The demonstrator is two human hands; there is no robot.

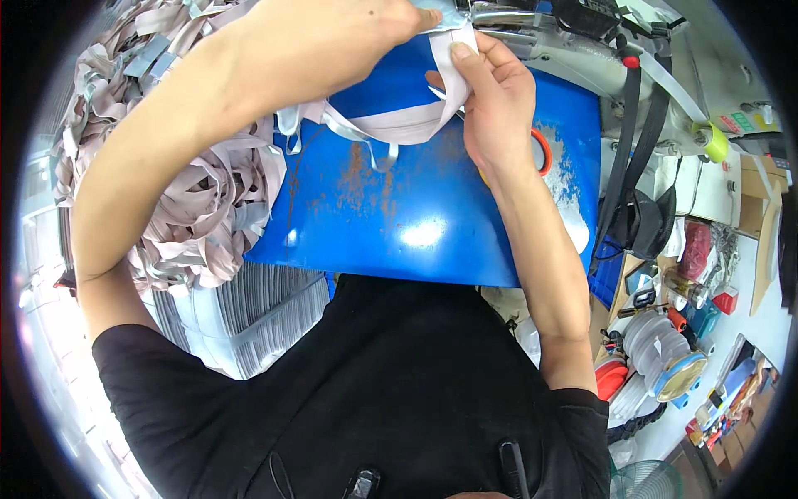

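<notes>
My left hand [378, 33] is closed at a pale blue piece [445, 12] at the metal part of a machine [499, 29] at the top. My right hand [499, 100] pinches a pale pink fabric strip [407, 125], thumb on top and fingers curled behind. The strip loops down and leftward over a worn blue work plate [382, 216], with thin pale blue ties hanging from it. An orange-handled pair of scissors [545, 150] lies partly hidden behind my right wrist.
A large pile of pink strips [204, 191] is on the left, above bundled flat sheets [249, 316]. Black belts [628, 150] hang at the machine's right. A right-side shelf holds spools [644, 341], tools and boxes.
</notes>
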